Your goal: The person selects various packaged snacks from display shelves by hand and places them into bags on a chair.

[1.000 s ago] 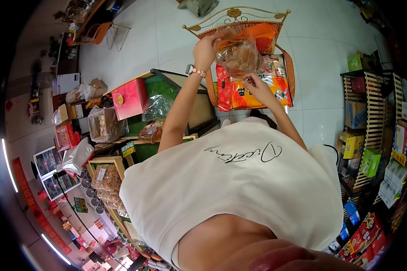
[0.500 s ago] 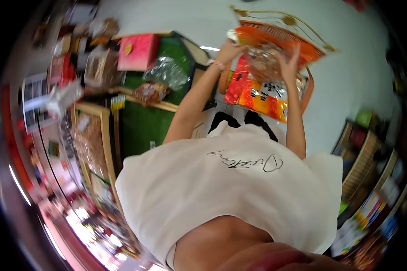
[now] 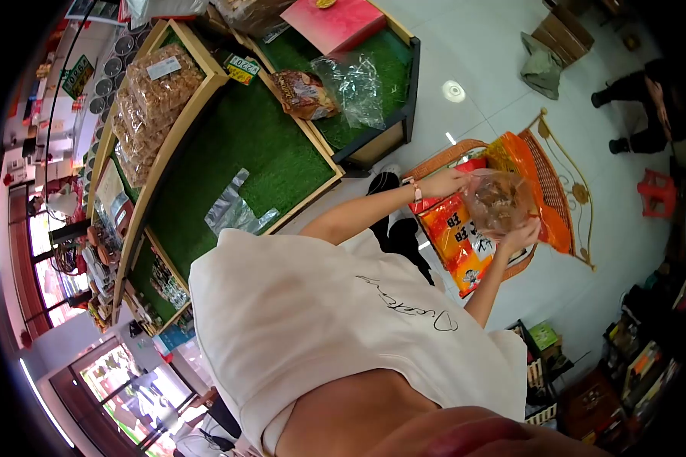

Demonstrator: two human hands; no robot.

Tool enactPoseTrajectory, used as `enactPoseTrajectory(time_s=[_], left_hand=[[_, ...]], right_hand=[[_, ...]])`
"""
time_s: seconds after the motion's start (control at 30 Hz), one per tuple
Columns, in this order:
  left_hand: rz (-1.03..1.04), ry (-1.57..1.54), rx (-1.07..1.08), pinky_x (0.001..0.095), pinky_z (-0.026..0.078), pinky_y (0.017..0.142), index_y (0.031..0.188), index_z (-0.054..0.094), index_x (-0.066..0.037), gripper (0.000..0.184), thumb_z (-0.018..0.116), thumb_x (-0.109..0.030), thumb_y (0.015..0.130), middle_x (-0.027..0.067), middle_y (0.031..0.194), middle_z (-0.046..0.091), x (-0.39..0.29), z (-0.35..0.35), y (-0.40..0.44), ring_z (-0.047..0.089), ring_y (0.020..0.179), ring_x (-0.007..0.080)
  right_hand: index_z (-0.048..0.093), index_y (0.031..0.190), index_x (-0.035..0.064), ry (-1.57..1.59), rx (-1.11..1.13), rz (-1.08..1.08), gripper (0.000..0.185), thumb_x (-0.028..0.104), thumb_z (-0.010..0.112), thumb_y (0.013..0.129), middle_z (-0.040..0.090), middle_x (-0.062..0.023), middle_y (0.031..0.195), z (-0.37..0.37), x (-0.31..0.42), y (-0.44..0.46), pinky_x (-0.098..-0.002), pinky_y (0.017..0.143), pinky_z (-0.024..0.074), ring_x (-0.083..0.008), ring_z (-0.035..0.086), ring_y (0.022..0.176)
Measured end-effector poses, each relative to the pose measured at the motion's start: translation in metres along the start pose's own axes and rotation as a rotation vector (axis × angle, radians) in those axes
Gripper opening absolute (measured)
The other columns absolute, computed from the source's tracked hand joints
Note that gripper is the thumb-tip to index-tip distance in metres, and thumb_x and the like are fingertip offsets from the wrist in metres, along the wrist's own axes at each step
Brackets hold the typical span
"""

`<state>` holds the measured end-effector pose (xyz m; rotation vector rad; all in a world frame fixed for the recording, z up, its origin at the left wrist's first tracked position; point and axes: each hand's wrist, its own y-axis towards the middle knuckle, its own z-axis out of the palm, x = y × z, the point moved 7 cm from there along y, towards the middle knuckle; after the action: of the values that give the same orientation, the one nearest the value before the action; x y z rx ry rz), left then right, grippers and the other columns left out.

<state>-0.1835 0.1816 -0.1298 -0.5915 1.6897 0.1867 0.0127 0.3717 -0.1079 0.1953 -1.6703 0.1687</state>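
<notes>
A clear plastic bag (image 3: 499, 204) with brown food pieces inside is held between my two hands. My left hand (image 3: 446, 183), with a band at the wrist, is closed on its near left edge. My right hand (image 3: 521, 234) grips the lower right side. Below the bag lies a red-and-orange snack package (image 3: 453, 236) with large black characters, partly covered by it. An orange and yellow package (image 3: 522, 156) leans behind, against the back of a wicker chair (image 3: 560, 179) that carries these packages.
Left of me stands a wooden display stand (image 3: 331, 183) lined with green turf. On it are a pink box (image 3: 335, 23), a brown snack bag (image 3: 303, 95) and crumpled clear plastic (image 3: 354, 87). A red stool (image 3: 655, 192) and another person's legs (image 3: 625, 107) are at right.
My view has turned, so the chair and packages appear lower and further right. Both hands remain on the clear bag, which now shows more fully; the right hand has shifted to its lower side.
</notes>
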Motion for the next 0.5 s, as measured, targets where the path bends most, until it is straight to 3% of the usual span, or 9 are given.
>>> enactPoseTrajectory(time_s=[0.03,0.07,0.13,0.2,0.27,0.3,0.43,0.5], left_hand=[[0.095,0.057,-0.065,0.0318,0.043,0.056,0.071,0.055,0.001,0.034,0.042,-0.025,0.088,0.0115,0.064,0.058,-0.026,-0.013,-0.005,0.054,0.059,0.0188],[0.030,-0.049,-0.054,0.0302,0.041,0.055,0.069,0.051,0.002,0.032,0.040,-0.021,0.089,0.0063,0.059,0.052,-0.039,-0.016,-0.012,0.049,0.057,0.0125],[0.103,-0.262,-0.086,0.0285,0.037,0.051,0.065,0.047,0.000,0.031,0.041,-0.018,0.089,0.0023,0.055,0.043,-0.062,-0.030,-0.024,0.042,0.052,0.0109],[0.085,-0.441,-0.087,0.0251,0.033,0.047,0.062,0.044,-0.002,0.032,0.042,-0.017,0.090,-0.0002,0.054,0.039,-0.098,-0.068,-0.046,0.037,0.049,0.0087],[0.077,-0.579,-0.106,0.0214,0.028,0.045,0.060,0.044,-0.004,0.035,0.043,-0.021,0.091,-0.0025,0.053,0.038,-0.091,-0.096,-0.051,0.033,0.047,0.0058],[0.008,-0.628,-0.088,0.0206,0.028,0.044,0.060,0.044,-0.004,0.036,0.043,-0.022,0.091,-0.0025,0.053,0.039,-0.100,-0.119,-0.066,0.034,0.046,0.0053],[-0.105,-0.600,-0.085,0.0197,0.029,0.042,0.058,0.051,-0.003,0.040,0.042,-0.022,0.092,-0.0017,0.047,0.043,-0.118,-0.208,-0.114,0.037,0.042,0.0040],[-0.043,-0.584,-0.056,0.0198,0.030,0.042,0.057,0.051,-0.002,0.040,0.044,-0.021,0.091,-0.0014,0.046,0.043,-0.113,-0.235,-0.129,0.038,0.043,0.0037]], right_hand=[[0.054,0.093,-0.0060,0.019,0.032,-0.003,0.033,0.025,0.043,0.091,0.053,-0.0048,0.079,0.007,-0.001,0.004,-0.0230,0.065,0.0400,-0.0138,0.048,0.074],[0.053,0.089,-0.0045,0.075,0.022,-0.031,0.030,0.024,0.044,0.091,0.050,-0.0036,0.076,0.019,0.010,0.006,-0.0229,0.062,0.0388,-0.0129,0.046,0.071],[0.051,0.082,-0.0015,0.189,-0.009,-0.093,0.025,0.021,0.045,0.090,0.044,-0.0011,0.070,0.048,0.069,0.003,-0.0227,0.057,0.0364,-0.0113,0.042,0.063],[0.037,0.063,0.0069,-0.350,-0.084,-0.697,0.030,0.022,0.040,0.089,0.030,0.0031,0.058,0.103,0.166,-0.014,-0.0235,0.046,0.0220,-0.0075,0.029,0.052],[0.041,0.066,0.0070,-0.011,0.149,-0.351,0.027,0.023,0.042,0.088,0.032,0.0025,0.057,0.136,0.175,-0.003,-0.0239,0.044,0.0221,-0.0075,0.030,0.050],[0.037,0.063,0.0086,0.181,0.105,-0.201,0.030,0.025,0.039,0.088,0.028,0.0033,0.054,0.166,0.194,-0.013,-0.0227,0.043,0.0185,-0.0068,0.027,0.047],[0.035,0.063,0.0084,0.485,0.406,0.085,0.029,0.022,0.037,0.089,0.026,0.0048,0.052,0.287,0.227,-0.038,-0.0205,0.041,0.0131,-0.0040,0.022,0.043],[0.035,0.063,0.0086,0.528,0.578,0.082,0.029,0.022,0.038,0.088,0.025,0.0050,0.051,0.349,0.234,-0.053,-0.0209,0.041,0.0131,-0.0037,0.022,0.043]])
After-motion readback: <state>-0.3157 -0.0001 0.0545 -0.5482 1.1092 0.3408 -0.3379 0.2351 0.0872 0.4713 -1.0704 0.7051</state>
